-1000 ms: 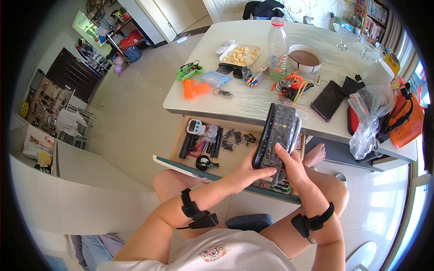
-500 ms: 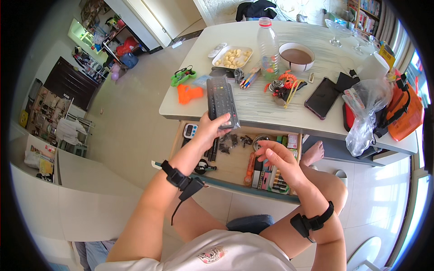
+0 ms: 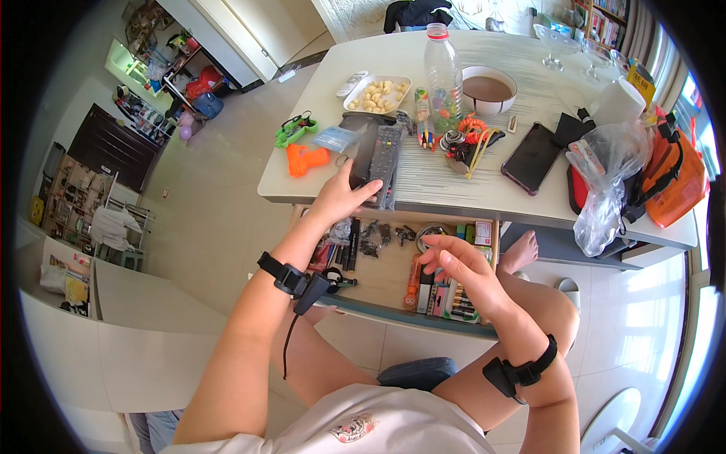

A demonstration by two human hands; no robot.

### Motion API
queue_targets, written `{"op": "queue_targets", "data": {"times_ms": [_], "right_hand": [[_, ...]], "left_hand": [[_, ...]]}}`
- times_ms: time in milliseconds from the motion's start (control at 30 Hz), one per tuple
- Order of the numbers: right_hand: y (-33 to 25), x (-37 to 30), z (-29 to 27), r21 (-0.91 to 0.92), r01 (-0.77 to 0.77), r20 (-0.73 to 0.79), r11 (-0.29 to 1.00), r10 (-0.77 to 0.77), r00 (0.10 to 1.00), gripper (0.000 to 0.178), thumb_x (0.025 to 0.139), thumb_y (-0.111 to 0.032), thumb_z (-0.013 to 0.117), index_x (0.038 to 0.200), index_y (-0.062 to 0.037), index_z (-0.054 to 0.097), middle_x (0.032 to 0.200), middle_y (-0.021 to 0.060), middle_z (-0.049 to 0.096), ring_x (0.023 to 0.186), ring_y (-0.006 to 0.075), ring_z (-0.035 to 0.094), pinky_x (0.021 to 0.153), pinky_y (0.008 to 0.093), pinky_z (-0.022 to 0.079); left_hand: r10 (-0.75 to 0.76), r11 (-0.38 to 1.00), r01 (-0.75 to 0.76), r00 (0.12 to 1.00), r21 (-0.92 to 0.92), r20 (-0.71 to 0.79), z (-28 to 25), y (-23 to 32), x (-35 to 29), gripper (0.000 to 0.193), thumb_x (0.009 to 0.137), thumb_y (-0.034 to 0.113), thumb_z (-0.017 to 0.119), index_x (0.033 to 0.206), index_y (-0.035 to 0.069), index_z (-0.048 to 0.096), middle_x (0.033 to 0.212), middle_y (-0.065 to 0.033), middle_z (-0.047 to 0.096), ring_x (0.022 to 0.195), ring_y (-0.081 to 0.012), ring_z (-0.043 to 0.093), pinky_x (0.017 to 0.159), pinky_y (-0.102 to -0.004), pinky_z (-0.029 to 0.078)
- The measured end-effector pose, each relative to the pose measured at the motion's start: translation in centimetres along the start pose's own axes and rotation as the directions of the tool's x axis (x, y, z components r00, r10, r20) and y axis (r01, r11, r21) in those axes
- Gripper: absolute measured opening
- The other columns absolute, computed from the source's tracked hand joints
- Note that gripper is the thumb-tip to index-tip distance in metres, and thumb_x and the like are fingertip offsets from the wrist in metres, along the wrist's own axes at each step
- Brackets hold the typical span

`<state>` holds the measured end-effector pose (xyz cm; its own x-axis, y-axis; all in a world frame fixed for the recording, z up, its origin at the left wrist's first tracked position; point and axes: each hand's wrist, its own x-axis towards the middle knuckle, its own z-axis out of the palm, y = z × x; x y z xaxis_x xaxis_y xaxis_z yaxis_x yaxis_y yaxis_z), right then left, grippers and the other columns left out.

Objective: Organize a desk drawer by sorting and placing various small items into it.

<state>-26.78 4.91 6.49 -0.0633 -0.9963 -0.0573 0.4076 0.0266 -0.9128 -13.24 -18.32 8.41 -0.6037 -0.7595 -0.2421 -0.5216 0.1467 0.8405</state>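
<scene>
My left hand is at the front edge of the table, its thumb and fingers around the lower end of a black remote control in a clear plastic sleeve. A second dark, flat item lies beside the remote, partly hidden by the hand. My right hand hovers over the open drawer, fingers loosely bent and apart, with nothing in it. Below it in the drawer lie packs of batteries, small boxes and an orange stick-shaped item. Two black pens and black bits lie further left.
A tray of pale round pieces, a clear bottle and a bowl of brown liquid stand farther back. An orange toy-like piece lies left; a tangle of cords, a phone and a plastic bag lie right.
My left hand has moved slightly left and brought the remote control down onto the tabletop near the front edge. My right hand has hardly moved. The view has shifted slightly.
</scene>
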Motion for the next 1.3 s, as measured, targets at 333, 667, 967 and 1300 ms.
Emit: {"op": "queue_targets", "data": {"times_ms": [333, 667, 967, 1300], "right_hand": [[-0.6, -0.8, 0.3, 0.005, 0.026, 0.012, 1.000, -0.026, 1.000, 0.048, 0.087, -0.034, 0.052, 0.123, -0.0028, 0.042, 0.102, 0.0075, 0.055, 0.088, 0.0097, 0.048, 0.072, 0.0235, 0.042], [-0.6, -0.8, -0.2, 0.056, 0.059, -0.003, 0.997, -0.059, 0.998, 0.046, 0.086, -0.032, 0.053, 0.120, -0.0034, 0.044, 0.099, 0.0068, 0.056, 0.091, 0.0103, 0.049, 0.063, 0.0216, 0.044], [-1.1, -0.7, -0.3, 0.084, 0.103, -0.008, 0.991, -0.102, 0.995, 0.040, 0.089, -0.030, 0.049, 0.117, -0.0022, 0.046, 0.095, 0.0035, 0.055, 0.088, 0.0109, 0.050, 0.080, 0.0248, 0.040], [-1.4, -0.8, -0.2, 0.060, 0.106, -0.006, 0.993, -0.106, 0.994, 0.038, 0.089, -0.031, 0.049, 0.116, -0.0043, 0.049, 0.093, 0.0011, 0.055, 0.085, 0.0089, 0.050, 0.077, 0.0228, 0.039]], "left_hand": [[0.435, 0.640, -0.183, 0.887, 0.746, -0.155, -1.3, 3.5, 0.3, 0.054, 0.080, 0.051, 0.050, 0.111, 0.007, 0.054, 0.092, -0.0111, 0.060, 0.086, -0.0245, 0.058, 0.073, -0.0330, 0.046], [0.360, 0.621, -0.414, 0.905, 0.666, 0.227, 8.5, 9.4, 5.5, 0.037, 0.075, 0.042, 0.060, 0.095, 0.011, 0.062, 0.081, -0.0054, 0.060, 0.075, -0.0208, 0.059, 0.063, -0.0308, 0.046], [0.487, 0.380, -0.405, 0.852, 0.832, 0.193, 13.4, 9.3, 6.2, 0.055, 0.066, 0.049, 0.065, 0.101, 0.007, 0.058, 0.098, -0.0131, 0.053, 0.090, -0.0265, 0.056, 0.073, -0.0369, 0.047], [0.337, 0.244, -0.324, 0.912, 0.914, 0.233, 13.1, 10.0, 6.5, 0.047, 0.065, 0.040, 0.060, 0.091, 0.000, 0.063, 0.104, -0.0142, 0.050, 0.106, -0.0282, 0.045, 0.085, -0.0404, 0.039]]}}
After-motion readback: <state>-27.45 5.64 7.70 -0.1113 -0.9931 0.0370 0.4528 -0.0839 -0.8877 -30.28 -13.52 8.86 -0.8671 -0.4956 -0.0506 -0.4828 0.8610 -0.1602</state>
